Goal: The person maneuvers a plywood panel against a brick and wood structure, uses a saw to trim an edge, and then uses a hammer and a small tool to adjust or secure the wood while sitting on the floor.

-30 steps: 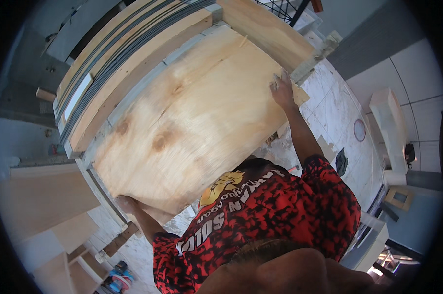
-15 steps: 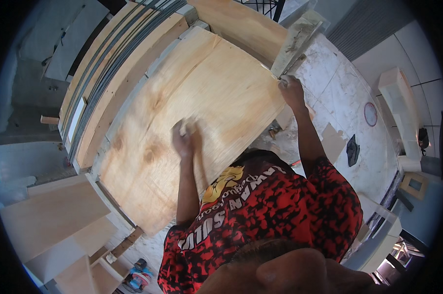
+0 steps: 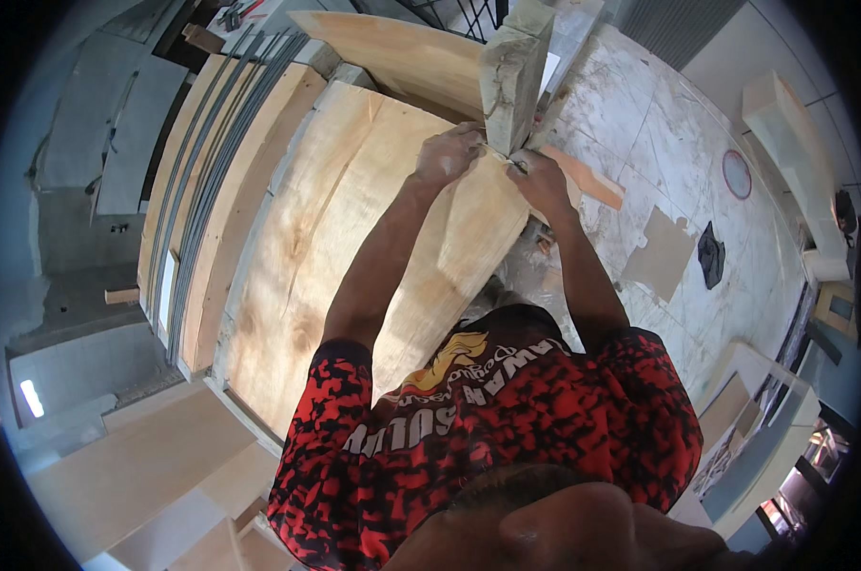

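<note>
A large plywood panel (image 3: pixel 354 181) lies in front of me, its grain and knots showing. Both hands have come together at its far right corner, by the foot of a dusty grey-white board (image 3: pixel 518 81). My left hand (image 3: pixel 450 154) rests over the panel's edge with its fingers bent inward; what they hold, if anything, is hidden. Just to its right, my right hand (image 3: pixel 542 179) is closed at the corner, thumb and fingers pinched on something too small to make out. A narrow gap separates the two hands.
Long timber boards (image 3: pixel 250 190) with dark grey strips (image 3: pixel 207 171) run along the left. Another wood sheet (image 3: pixel 392 52) stands beyond the panel. Right of my hand lies an orange-brown wood strip (image 3: pixel 597 181); cardboard (image 3: pixel 661 252) and a black scrap (image 3: pixel 710 255) lie on marbled tiles.
My left hand has moved from the middle of the panel to its far right corner, beside my right hand. My right hand has stayed near that corner. The view has shifted.
</note>
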Motion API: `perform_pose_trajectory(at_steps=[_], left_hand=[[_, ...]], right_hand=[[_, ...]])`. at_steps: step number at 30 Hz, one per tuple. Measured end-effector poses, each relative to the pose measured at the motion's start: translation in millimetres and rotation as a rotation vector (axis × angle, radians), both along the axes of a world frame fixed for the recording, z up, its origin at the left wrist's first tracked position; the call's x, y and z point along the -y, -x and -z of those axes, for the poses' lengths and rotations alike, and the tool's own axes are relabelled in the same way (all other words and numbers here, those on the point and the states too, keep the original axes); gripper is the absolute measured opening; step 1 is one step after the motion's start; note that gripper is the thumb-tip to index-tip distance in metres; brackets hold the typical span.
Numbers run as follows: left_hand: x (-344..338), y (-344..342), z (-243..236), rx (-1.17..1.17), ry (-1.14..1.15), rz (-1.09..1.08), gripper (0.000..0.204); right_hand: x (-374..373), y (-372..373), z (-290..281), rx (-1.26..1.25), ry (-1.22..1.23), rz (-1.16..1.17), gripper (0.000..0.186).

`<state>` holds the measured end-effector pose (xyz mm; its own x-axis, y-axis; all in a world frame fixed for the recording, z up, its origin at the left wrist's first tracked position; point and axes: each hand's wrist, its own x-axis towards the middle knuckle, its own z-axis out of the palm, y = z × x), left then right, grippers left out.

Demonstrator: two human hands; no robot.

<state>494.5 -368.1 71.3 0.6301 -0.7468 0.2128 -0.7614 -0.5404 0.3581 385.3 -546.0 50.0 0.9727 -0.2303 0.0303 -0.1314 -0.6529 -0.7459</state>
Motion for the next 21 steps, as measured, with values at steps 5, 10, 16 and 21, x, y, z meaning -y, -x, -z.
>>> perform_pose_trajectory(at_steps=[5, 10, 16, 21], left_hand=[[-2, 9, 20, 0.073, 0.22, 0.018, 0.013], [-4, 25, 26, 0.157, 0.251, -0.082, 0.009], [6, 25, 20, 0.121, 0.13, -0.144, 0.01], [3, 25, 24, 0.104, 0.117, -0.135, 0.008]], right_hand=[[-2, 0, -4, 0.013, 0.005, 0.051, 0.027], [-11, 5, -10, 0.104, 0.032, 0.037, 0.02], [-16, 8, 2, 0.275, 0.201, 0.042, 0.017], [-18, 5, 6, 0.272, 0.213, 0.072, 0.019]])
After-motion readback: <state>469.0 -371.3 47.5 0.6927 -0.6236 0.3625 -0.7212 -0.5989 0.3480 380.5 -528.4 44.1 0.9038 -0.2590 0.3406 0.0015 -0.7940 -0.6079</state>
